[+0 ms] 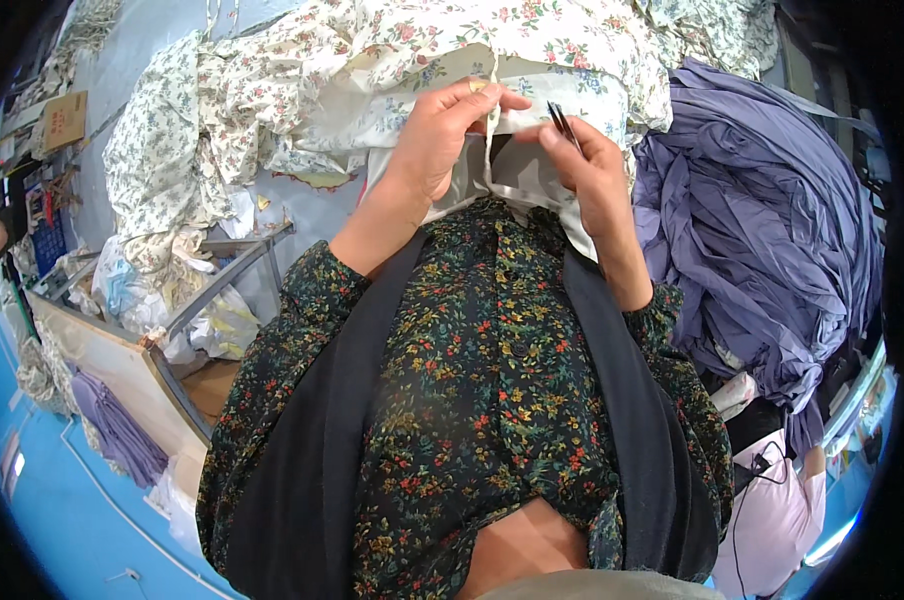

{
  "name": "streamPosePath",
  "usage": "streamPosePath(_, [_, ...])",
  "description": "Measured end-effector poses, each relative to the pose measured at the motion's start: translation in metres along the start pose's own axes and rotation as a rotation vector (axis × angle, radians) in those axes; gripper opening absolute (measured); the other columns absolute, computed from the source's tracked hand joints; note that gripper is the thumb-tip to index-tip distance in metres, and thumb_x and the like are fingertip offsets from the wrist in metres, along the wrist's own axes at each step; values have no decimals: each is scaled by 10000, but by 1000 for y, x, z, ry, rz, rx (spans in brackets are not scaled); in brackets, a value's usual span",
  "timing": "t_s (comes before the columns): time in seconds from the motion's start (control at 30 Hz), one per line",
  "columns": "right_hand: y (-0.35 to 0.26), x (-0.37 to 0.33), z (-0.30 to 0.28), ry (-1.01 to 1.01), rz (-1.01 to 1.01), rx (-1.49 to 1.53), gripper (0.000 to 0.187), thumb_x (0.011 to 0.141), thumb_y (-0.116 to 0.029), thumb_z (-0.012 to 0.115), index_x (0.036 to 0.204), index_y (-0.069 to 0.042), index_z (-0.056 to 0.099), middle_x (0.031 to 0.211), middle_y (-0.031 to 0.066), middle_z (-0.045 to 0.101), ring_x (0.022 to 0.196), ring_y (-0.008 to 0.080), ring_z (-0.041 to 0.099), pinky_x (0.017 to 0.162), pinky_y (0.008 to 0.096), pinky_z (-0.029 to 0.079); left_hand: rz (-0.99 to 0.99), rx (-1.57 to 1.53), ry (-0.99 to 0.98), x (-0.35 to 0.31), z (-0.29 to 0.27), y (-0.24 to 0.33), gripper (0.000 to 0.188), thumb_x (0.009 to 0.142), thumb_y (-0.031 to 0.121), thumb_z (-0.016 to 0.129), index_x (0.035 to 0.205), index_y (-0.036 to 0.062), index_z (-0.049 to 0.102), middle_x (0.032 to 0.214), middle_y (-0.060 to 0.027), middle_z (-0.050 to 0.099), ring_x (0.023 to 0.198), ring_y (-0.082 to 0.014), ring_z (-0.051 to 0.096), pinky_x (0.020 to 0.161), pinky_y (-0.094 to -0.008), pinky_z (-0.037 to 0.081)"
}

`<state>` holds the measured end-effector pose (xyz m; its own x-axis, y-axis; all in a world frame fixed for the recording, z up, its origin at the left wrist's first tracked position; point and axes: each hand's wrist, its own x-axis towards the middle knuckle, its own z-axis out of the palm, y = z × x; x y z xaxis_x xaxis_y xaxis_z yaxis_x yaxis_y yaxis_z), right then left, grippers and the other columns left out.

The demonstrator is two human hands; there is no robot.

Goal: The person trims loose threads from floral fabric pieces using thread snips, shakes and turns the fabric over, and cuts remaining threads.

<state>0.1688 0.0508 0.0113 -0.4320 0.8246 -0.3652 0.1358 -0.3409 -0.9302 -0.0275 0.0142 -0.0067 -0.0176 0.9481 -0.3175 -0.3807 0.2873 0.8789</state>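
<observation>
My left hand (440,135) pinches a narrow cream fabric strip (489,150) between thumb and fingers, in front of my chest. The strip runs up toward the floral cloth and down to my lap, where its lower part bends to the right. In my right hand (594,170) is a small dark two-pronged tool (562,122), its prongs pointing up and slightly apart; whether it is tweezers or thread snips I cannot tell. The right fingertips are close to the strip but apart from it. Beyond both hands lies white cloth with printed flowers (412,42), bunched up.
A large heap of purple-grey fabric (752,220) rises at my right. On the left, a metal-framed bin (177,375) holds plastic bags and scraps. More floral cloth (157,140) drapes at the far left. Behind at the right, another person in pink (777,510) is partly visible.
</observation>
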Motion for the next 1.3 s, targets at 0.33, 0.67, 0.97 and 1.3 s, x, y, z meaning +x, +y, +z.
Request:
streamPosePath(0.33, [5, 16, 27, -59, 220, 507, 232, 848, -105, 735, 1050, -25, 654, 754, 51, 695, 490, -11, 381, 446, 158, 255, -11, -296, 40, 4, 1, 0, 350, 995, 290, 553, 1109, -15, 680, 1121, -78, 676, 869, -96, 599, 627, -270, 483])
streamPosePath(0.67, [2, 0, 11, 51, 122, 179, 169, 884, -139, 700, 974, 3, 683, 792, 51, 707, 607, 20, 530, 540, 164, 384, 3, -47, 132, 9, 2, 7, 231, 925, 230, 666, 992, 16, 720, 829, -19, 677, 664, -61, 529, 583, -216, 425])
streamPosePath(0.97, [7, 17, 22, 104, -143, -3, 123, 896, -146, 687, 924, -29, 659, 728, -55, 591, 652, 10, 505, 587, 183, 395, -1, 413, 136, -9, 10, -3, 194, 925, 191, 653, 897, 0, 666, 744, -9, 639, 629, -61, 536, 572, -224, 426])
streamPosePath(1.3, [20, 16, -9, -246, -37, 748, 139, 930, -150, 629, 1006, -46, 577, 830, -36, 518, 599, -5, 350, 513, 176, 246, -137, 153, 84, -11, 11, -2, 201, 953, 218, 627, 913, 21, 624, 764, -12, 609, 681, -83, 556, 634, -235, 445])
